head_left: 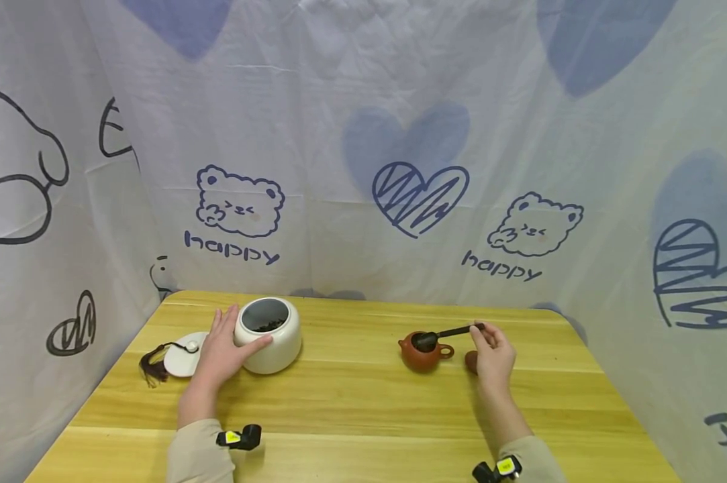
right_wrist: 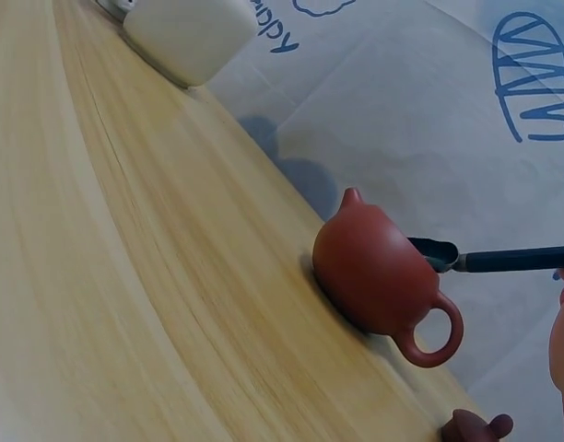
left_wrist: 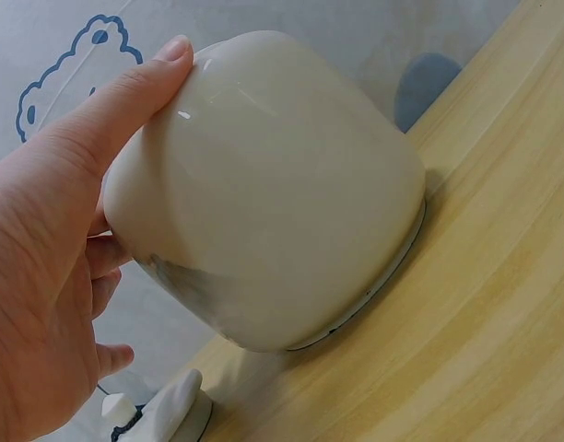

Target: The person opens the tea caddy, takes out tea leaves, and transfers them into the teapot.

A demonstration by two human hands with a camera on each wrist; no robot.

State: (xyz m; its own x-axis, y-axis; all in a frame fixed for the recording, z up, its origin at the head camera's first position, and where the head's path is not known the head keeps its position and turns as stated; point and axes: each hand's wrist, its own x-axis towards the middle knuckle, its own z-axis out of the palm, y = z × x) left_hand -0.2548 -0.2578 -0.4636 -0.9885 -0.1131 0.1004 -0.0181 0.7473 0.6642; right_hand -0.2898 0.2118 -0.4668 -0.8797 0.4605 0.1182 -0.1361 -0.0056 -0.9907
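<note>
Fingers (head_left: pixel 490 330) pinch a black scoop (right_wrist: pixel 499 261) at a red-brown teapot (right_wrist: pixel 370 267).

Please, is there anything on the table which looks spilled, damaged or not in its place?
Nothing clearly stands out. The white jar and reddish teapot stand upright, with the white lid and teapot lid nearby; no spill shows. A greyish patch on the jar's side could be decoration or reflection.

There is one jar (head_left: pixel 276 355), one teapot (head_left: pixel 421 360), one scoop (head_left: pixel 450 332) and two lids (head_left: pixel 182 360) (head_left: pixel 471 362).
</note>
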